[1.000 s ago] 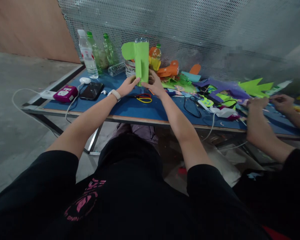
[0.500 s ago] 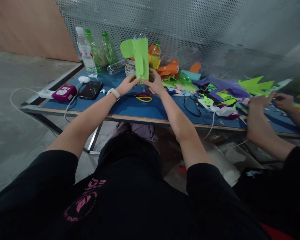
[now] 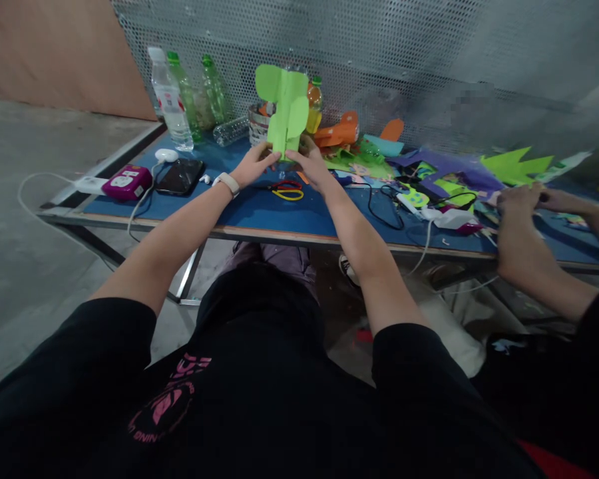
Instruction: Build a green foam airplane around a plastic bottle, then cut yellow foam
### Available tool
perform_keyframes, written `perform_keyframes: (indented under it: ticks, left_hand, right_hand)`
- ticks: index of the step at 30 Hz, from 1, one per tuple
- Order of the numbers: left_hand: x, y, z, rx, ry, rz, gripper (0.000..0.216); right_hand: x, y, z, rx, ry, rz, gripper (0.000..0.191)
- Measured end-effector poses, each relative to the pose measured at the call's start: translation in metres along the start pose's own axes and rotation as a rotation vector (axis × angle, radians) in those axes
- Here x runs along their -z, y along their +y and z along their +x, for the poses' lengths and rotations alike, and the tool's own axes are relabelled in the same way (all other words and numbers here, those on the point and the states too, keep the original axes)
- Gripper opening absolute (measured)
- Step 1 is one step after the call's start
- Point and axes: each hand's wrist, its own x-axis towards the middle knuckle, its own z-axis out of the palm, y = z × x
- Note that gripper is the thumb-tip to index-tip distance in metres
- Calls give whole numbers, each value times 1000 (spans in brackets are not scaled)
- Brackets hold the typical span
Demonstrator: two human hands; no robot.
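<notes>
A bright green foam cut-out, shaped like a cactus with rounded lobes, stands upright over the blue table. My left hand, with a pale watch band on its wrist, pinches the cut-out's lower left edge. My right hand grips its lower right edge. Scissors with red and yellow handles lie on the table just in front of both hands.
Water and green bottles stand at the back left, with a phone, a magenta box and white cables near them. Coloured foam scraps cover the right side, where another person's hands work. Perforated metal wall behind.
The green cut-out has turned in my hands, so a second rounded lobe now shows on its right side. The other person's hands have shifted slightly.
</notes>
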Motion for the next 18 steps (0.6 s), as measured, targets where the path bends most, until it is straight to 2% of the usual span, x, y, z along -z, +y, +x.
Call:
perform_keyframes:
  ticks: [4, 8, 12, 18]
  left_hand:
    - [3, -14, 5, -8, 11, 23, 95]
    - [3, -16, 8, -15, 23, 3, 90]
    - [1, -7, 6, 3, 34, -20, 81]
    - [-2, 17, 0, -19, 31, -45, 69]
  right_hand:
    - [-2, -4, -3, 14, -59, 24, 129]
    - [0, 2, 1, 15, -87, 61, 123]
    - [0, 5, 5, -30, -48, 102, 120]
    - [1, 2, 3, 2, 10, -6, 116]
